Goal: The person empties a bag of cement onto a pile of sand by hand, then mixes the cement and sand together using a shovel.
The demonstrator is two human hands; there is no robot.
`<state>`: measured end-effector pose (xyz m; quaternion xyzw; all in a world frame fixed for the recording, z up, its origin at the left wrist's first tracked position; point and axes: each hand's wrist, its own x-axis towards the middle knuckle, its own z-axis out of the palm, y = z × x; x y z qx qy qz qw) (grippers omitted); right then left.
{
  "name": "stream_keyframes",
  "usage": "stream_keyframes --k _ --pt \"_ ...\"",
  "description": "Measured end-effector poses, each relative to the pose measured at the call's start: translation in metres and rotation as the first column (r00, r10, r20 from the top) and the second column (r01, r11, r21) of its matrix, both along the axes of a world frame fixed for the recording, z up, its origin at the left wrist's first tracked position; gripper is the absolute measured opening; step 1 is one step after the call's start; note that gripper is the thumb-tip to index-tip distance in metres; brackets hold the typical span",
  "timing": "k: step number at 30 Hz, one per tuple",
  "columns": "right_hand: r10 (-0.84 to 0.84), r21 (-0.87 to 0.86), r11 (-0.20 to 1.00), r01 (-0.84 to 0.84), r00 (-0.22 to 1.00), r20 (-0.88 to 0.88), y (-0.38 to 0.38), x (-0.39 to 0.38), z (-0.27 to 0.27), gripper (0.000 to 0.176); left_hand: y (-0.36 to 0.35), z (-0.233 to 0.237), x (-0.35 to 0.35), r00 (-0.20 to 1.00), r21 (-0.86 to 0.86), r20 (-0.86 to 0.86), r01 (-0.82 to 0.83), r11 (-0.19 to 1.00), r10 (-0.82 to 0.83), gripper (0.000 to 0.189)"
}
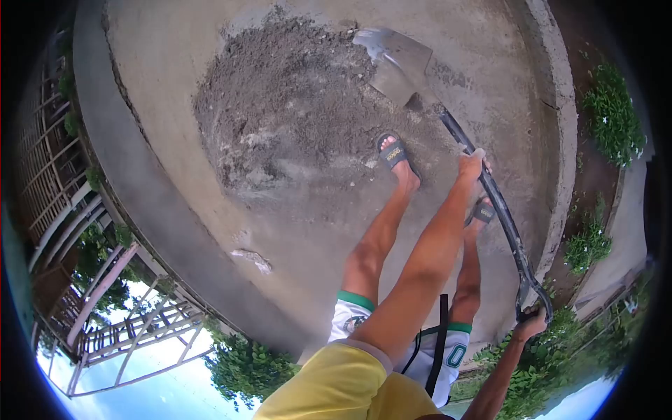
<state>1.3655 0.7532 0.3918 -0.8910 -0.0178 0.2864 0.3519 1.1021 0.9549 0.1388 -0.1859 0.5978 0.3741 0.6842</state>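
Note:
A shovel (493, 192) with a dark shaft slants across the right side of the head view. My left hand (475, 164) is closed around the lower part of its shaft. At the upper end, my right hand (532, 323) grips the loop-shaped handle. The worn metal blade (400, 64) rests at the right edge of a heap of grey, gritty material (287, 105), which looks like sand or a cement mix. No load shows clearly on the blade. My sandalled foot (397, 155) stands at the heap's lower right edge, and the other foot (480, 213) is behind the shaft.
Concrete floor (308, 241) surrounds the heap, with a pale scrap (252, 260) lying on it. A low concrete kerb (562, 133) borders the right side, with flowering shrubs (613, 115) beyond. A slatted wooden structure (133, 339) stands at the lower left.

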Motion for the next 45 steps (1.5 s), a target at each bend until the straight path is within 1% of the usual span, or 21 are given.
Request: stream_keyframes --k 2,5,6,8,10,12,15,18,21,22,25,27,32,33,35,39,41,42,43,44,45 --pt "0.297 -0.061 0.953 -0.298 0.954 -0.025 0.032 -0.038 -0.04 0.02 0.03 -0.013 -0.103 0.996 0.009 -0.058 -0.061 0.998 0.062 0.013" --pt "0.43 0.044 0.891 -0.452 0.87 0.243 0.095 -0.116 -0.051 0.018 0.062 0.0 -0.172 0.975 -0.002 -0.099 -0.2 0.98 0.199 0.012" --pt "0.447 0.071 0.888 -0.454 0.889 0.103 0.108 -0.121 -0.034 0.018 0.062 0.013 -0.187 0.963 -0.019 -0.1 -0.254 0.967 0.251 0.011" --pt "0.469 0.092 0.883 -0.46 0.857 -0.212 0.123 -0.109 0.016 0.019 0.057 0.053 -0.182 0.958 0.039 -0.091 -0.27 0.962 0.273 0.012" --pt "0.487 0.168 0.873 -0.457 0.805 -0.34 0.12 -0.065 0.031 0.022 0.048 0.107 -0.18 0.944 0.097 -0.082 -0.31 0.946 0.319 0.011" --pt "0.666 0.005 0.728 -0.685 0.706 -0.24 0.133 -0.055 0.061 0.018 0.031 0.145 -0.184 0.899 0.064 -0.017 -0.436 0.898 0.438 0.011" --pt "0.885 -0.025 0.421 -0.907 0.416 -0.208 0.131 -0.018 0.059 0.021 0.016 0.219 -0.218 0.765 0.154 0.123 -0.644 0.749 0.632 0.016" --pt "0.926 0.168 0.373 -0.913 0.353 -0.134 0.186 -0.085 0.077 0.032 -0.002 0.239 -0.25 0.56 0.232 0.381 -0.828 0.511 0.736 0.017" --pt "0.939 0.241 0.344 -0.907 0.339 -0.062 0.242 -0.097 0.059 0.036 0.018 0.248 -0.258 0.557 0.329 0.378 -0.828 0.455 0.739 0.017" --pt "0.927 0.172 0.368 -0.914 0.346 -0.143 0.259 -0.084 0.054 0.035 0.033 0.255 -0.244 0.577 0.267 0.276 -0.814 0.516 0.768 0.017" --pt "0.915 0.229 0.376 -0.898 0.32 -0.247 0.3 -0.025 0.039 0.034 0.117 0.244 -0.215 0.665 0.172 0.025 -0.738 0.652 0.746 0.016" --pt "0.799 0.106 0.588 -0.802 0.555 -0.23 0.318 -0.001 0.046 0.028 0.167 0.224 -0.17 0.754 0.145 -0.053 -0.643 0.752 0.655 0.015" --pt "0.35 -0.117 0.921 -0.372 0.921 -0.168 0.377 0.046 0.082 0.024 0.296 0.135 -0.039 0.9 0.073 0.0 -0.435 0.898 0.436 0.017" --pt "0.284 -0.04 0.958 -0.283 0.958 0.028 0.387 0.043 0.076 0.032 0.315 0.114 -0.015 0.921 0.045 0.053 -0.389 0.92 0.387 0.017" --pt "0.209 -0.015 0.978 -0.208 0.974 0.086 0.413 0.046 0.08 0.032 0.357 0.098 0.004 0.931 0.059 0.14 -0.347 0.936 0.337 0.018" --pt "0.266 0.035 0.962 -0.27 0.96 0.091 0.472 0.0 0.05 0.028 0.396 0.045 -0.043 0.881 0.019 0.234 -0.427 0.904 0.411 0.016" --pt "0.4 0.04 0.912 -0.409 0.906 0.136 0.511 -0.053 0.011 0.024 0.387 0.024 -0.12 0.807 0.032 0.164 -0.579 0.815 0.567 0.015" --pt "0.457 0.027 0.889 -0.456 0.89 -0.009 0.538 -0.09 -0.002 0.023 0.375 0.018 -0.172 0.806 0.0 0.107 -0.586 0.811 0.582 0.016" --pt "0.589 -0.076 0.808 -0.584 0.803 0.095 0.556 -0.138 -0.019 0.026 0.35 -0.003 -0.218 0.758 0.013 0.119 -0.647 0.762 0.642 0.016" --pt "0.71 -0.142 0.702 -0.698 0.703 0.053 0.57 -0.17 -0.036 0.027 0.334 -0.014 -0.268 0.724 -0.025 0.046 -0.688 0.726 0.688 0.015" --pt "0.775 -0.043 0.632 -0.774 0.63 0.061 0.58 -0.215 -0.039 0.026 0.321 -0.02 -0.305 0.71 0.004 0.024 -0.704 0.71 0.704 0.015"
